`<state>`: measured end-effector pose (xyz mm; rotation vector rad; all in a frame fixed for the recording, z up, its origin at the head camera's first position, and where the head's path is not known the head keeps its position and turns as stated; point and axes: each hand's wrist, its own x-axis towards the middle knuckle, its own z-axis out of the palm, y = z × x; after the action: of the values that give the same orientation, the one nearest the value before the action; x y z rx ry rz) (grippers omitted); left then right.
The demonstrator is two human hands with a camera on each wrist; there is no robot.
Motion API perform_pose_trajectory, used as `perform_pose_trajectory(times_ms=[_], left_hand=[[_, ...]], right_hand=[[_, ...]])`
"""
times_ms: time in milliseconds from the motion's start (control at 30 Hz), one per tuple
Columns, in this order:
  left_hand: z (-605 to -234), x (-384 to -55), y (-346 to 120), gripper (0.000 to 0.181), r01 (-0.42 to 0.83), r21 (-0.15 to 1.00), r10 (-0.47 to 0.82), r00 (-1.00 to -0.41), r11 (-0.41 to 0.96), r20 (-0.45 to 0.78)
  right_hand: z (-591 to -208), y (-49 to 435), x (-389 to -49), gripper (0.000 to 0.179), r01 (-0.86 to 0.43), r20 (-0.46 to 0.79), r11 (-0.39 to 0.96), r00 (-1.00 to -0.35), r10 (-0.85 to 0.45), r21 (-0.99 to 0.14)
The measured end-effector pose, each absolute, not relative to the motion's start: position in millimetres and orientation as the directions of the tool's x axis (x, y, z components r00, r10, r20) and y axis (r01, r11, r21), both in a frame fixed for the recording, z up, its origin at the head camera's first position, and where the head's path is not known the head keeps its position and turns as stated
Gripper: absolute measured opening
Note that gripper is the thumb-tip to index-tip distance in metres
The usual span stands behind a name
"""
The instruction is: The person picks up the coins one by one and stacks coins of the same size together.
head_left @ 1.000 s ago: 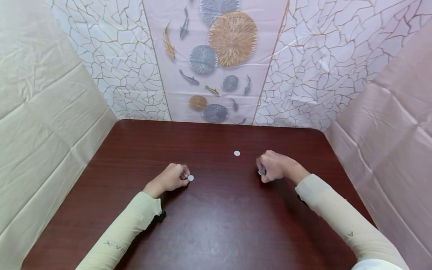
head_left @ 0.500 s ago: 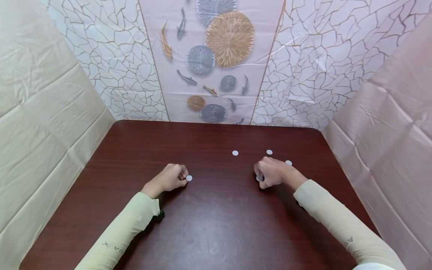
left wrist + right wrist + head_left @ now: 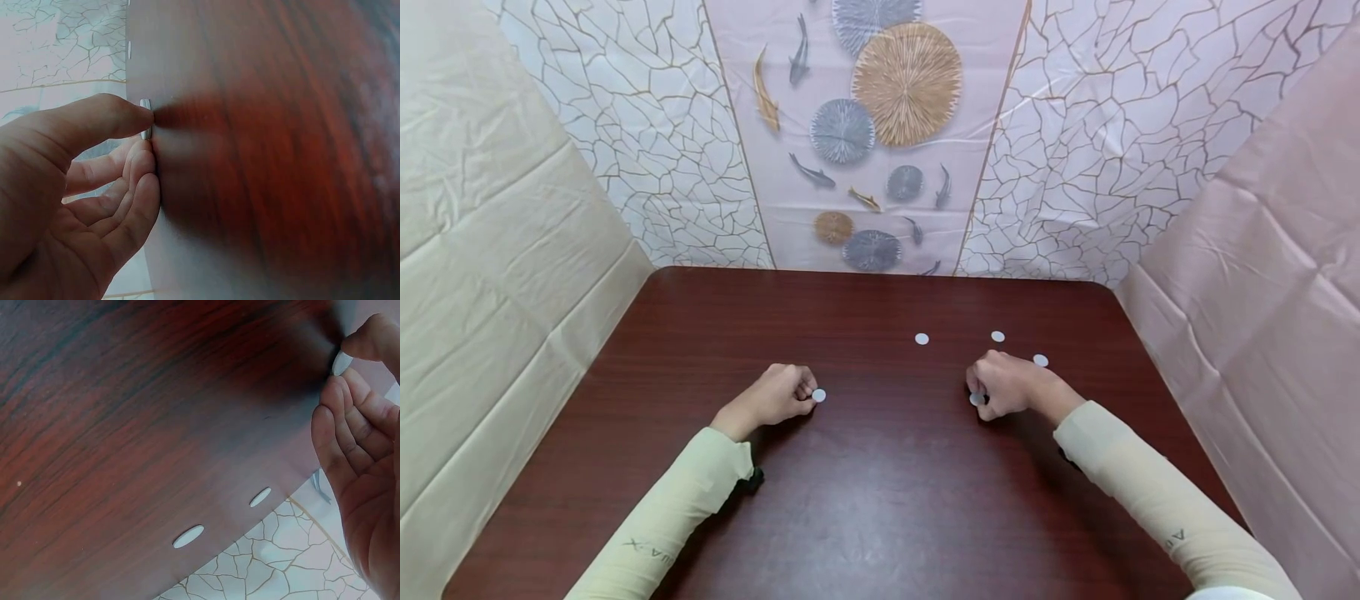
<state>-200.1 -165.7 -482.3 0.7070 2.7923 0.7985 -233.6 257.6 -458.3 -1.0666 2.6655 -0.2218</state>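
At the left of the head view my left hand (image 3: pixel 777 395) pinches a small flat white disc (image 3: pixel 819 396) between thumb and fingers. In the left wrist view that disc (image 3: pixel 145 119) is seen edge-on, low against the tabletop, with the thumb on its near side. To the right, my right hand (image 3: pixel 1009 384) pinches a similar disc (image 3: pixel 977 399), partly covered by the fingers. The right wrist view shows this disc (image 3: pixel 342 364) tilted between thumb and fingertips, close to the wood. Whether either disc touches the table I cannot tell.
Three more white discs lie on the dark red-brown table (image 3: pixel 865 500): one farther back near the middle (image 3: pixel 922 339), one behind the right hand (image 3: pixel 997 337), and one beside its wrist (image 3: pixel 1041 361). Patterned cloth (image 3: pixel 1075 167) hangs behind the table's far edge.
My right hand has come down and slightly nearer with its disc, uncovering two discs behind it. The left hand keeps its pinch in place. The head view has shifted slightly.
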Motion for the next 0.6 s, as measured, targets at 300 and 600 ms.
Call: perform_pose_trajectory(times_ms=[300,600], left_hand=[[-477,-201,-169,0.019,0.385,0.558,0.495,-0.867,0.735,-0.055],[-461,-207,-174,0.025,0.424,0.550,0.533,-0.845,0.720,-0.045]], right_hand=[[-455,257,-233,0.012,-0.621,-0.216,0.734,-0.704,-0.677,-0.276],[-453,259,-234,0.014,-0.588,-0.250,0.752,-0.713,-0.656,-0.297]])
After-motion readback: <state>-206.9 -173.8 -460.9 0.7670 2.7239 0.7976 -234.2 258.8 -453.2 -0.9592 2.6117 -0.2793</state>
